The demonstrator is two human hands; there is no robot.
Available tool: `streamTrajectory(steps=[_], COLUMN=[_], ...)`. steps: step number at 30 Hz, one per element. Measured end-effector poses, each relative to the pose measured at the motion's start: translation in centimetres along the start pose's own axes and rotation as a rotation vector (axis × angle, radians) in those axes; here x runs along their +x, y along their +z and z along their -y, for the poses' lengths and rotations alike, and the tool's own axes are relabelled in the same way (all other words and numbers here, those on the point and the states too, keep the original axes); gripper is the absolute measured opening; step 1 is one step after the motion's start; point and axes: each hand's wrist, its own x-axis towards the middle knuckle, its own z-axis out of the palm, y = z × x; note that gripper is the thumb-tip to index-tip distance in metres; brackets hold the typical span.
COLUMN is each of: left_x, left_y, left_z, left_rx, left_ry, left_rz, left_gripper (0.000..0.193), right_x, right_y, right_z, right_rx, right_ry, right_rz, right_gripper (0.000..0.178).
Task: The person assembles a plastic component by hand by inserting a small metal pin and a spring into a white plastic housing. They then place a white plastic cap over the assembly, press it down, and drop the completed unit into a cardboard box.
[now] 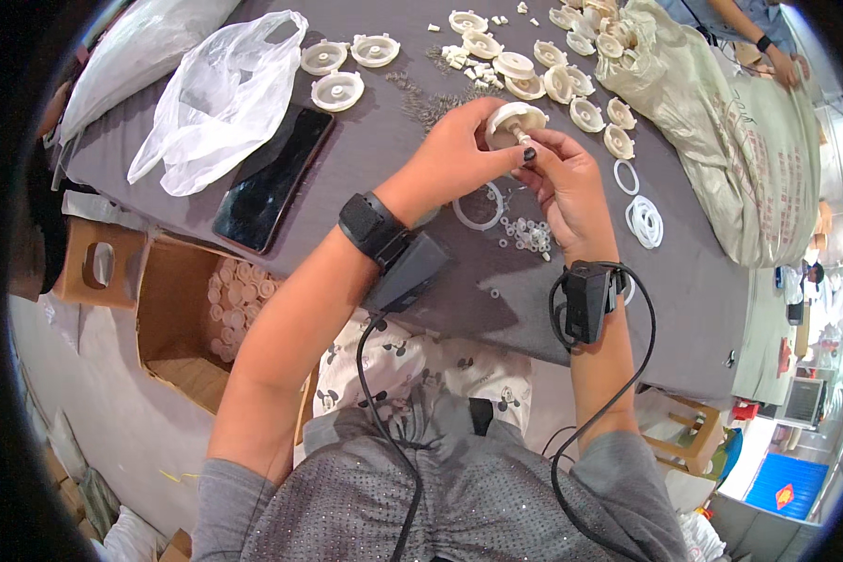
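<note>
A white disc (pixel 513 122) sits at upper centre, gripped by the left hand (pixel 464 150). The right hand (pixel 567 178) pinches its stem (pixel 525 140). Small rings (pixel 526 234) lie below on the table (pixel 365 178).

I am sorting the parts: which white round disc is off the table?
The white disc gripped in the left hand; all the others lie on the table.

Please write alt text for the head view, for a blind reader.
The left hand holds a cream plastic disc while the right hand fingers pinch its stem, above a grey table with more discs and white rings.
</note>
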Motion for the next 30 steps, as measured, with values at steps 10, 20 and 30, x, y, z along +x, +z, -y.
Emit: streamTrajectory(steps=[10, 20, 30], left_x=[0.0, 0.3, 0.1], left_y=[0.1, -0.1, 0.0], left_z=[0.5, 1.4, 1.0], left_rx=[-0.099, 0.017, 0.177], left_ry=[0.003, 0.049, 0.039], left_rz=[0.014, -0.021, -0.002], left_gripper=[0.034, 0.027, 0.029], right_x=[-0.3, 0.1, 0.0], right_y=[0.6, 0.5, 0.8], right_z=[0.1, 0.0, -0.4], right_rx=[0.057, -0.308, -0.388], right_ry=[0.025, -0.142, -0.233], right_rz=[0.036, -0.035, -0.077], right_gripper=[0.022, 0.017, 0.012])
